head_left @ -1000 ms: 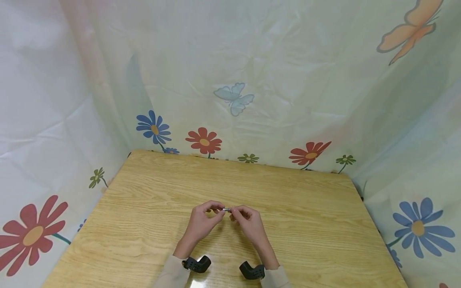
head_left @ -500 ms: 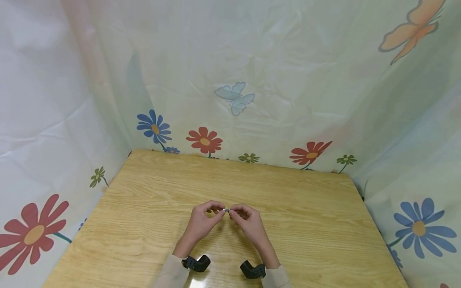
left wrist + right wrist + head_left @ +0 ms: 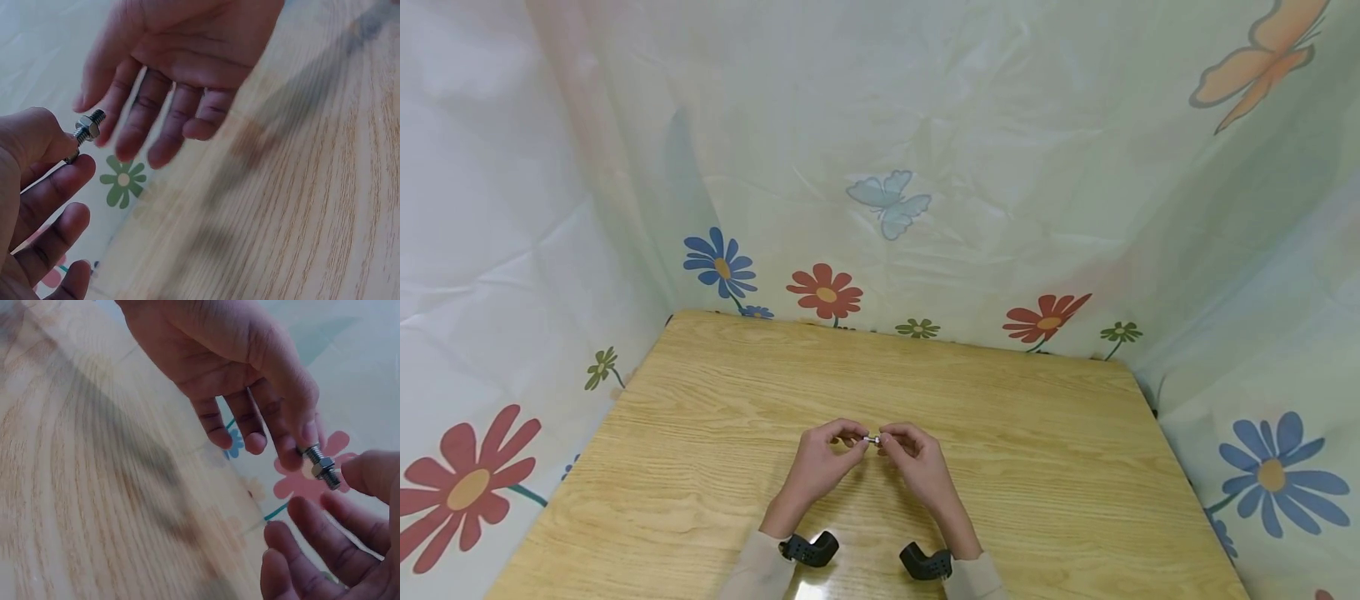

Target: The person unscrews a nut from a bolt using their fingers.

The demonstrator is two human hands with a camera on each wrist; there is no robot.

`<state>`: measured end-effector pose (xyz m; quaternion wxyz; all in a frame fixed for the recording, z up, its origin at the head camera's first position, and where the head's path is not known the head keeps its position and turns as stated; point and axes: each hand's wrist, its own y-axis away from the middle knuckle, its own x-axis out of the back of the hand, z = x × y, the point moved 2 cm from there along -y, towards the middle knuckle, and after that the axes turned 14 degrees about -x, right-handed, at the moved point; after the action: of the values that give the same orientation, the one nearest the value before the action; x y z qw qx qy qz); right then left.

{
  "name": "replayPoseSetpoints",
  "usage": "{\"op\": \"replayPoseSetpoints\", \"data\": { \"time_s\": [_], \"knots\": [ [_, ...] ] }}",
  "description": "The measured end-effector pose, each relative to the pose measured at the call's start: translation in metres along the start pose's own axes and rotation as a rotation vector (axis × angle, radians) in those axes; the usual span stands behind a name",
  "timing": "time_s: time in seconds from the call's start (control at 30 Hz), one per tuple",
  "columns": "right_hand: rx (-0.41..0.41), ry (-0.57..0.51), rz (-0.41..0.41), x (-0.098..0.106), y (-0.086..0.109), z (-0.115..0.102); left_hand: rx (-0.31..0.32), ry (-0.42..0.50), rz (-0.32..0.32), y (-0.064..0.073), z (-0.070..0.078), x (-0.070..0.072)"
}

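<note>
A small metal bolt (image 3: 98,117) with a hex nut (image 3: 87,127) threaded partway along it is held above the table. My left hand (image 3: 817,467) pinches one end of the bolt between thumb and forefinger, its other fingers loosely bent. The threaded end sticks out toward my right hand (image 3: 921,468). In the right wrist view, the right thumb (image 3: 369,477) and forefinger are spread on either side of the bolt's free end, with a small gap to the nut (image 3: 322,467). The right hand's other fingers are relaxed. The pinched end of the bolt is hidden by the left fingers.
Both hands are over a wood-grain table (image 3: 715,375), near its front. A pale curtain (image 3: 1000,150) with flowers and butterflies encloses the back and sides. Black wrist-worn devices (image 3: 811,550) sit by both beige sleeves (image 3: 758,567).
The right thumb and forefinger, which covered the bolt's nut end a second ago, have parted slightly from it, showing more of the nut. The left hand stays almost still.
</note>
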<state>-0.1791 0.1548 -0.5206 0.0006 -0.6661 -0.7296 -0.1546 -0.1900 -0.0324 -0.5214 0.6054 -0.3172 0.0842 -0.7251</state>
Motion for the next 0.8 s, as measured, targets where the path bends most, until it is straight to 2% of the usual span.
{"op": "replayPoseSetpoints", "data": {
  "time_s": [0.17,0.33,0.8],
  "knots": [
    [-0.036,0.028,0.034,-0.0007,-0.0007,0.0015,0.018,0.0,-0.008,0.0007,-0.0009,-0.0015],
    [-0.034,0.016,0.034,-0.0014,-0.0005,0.0009,0.027,0.0,-0.004,0.0017,-0.0023,-0.0023],
    [0.013,-0.005,-0.022,-0.0019,-0.0008,0.0018,0.021,-0.018,0.015,0.0022,-0.0032,-0.0019]
  ]
}}
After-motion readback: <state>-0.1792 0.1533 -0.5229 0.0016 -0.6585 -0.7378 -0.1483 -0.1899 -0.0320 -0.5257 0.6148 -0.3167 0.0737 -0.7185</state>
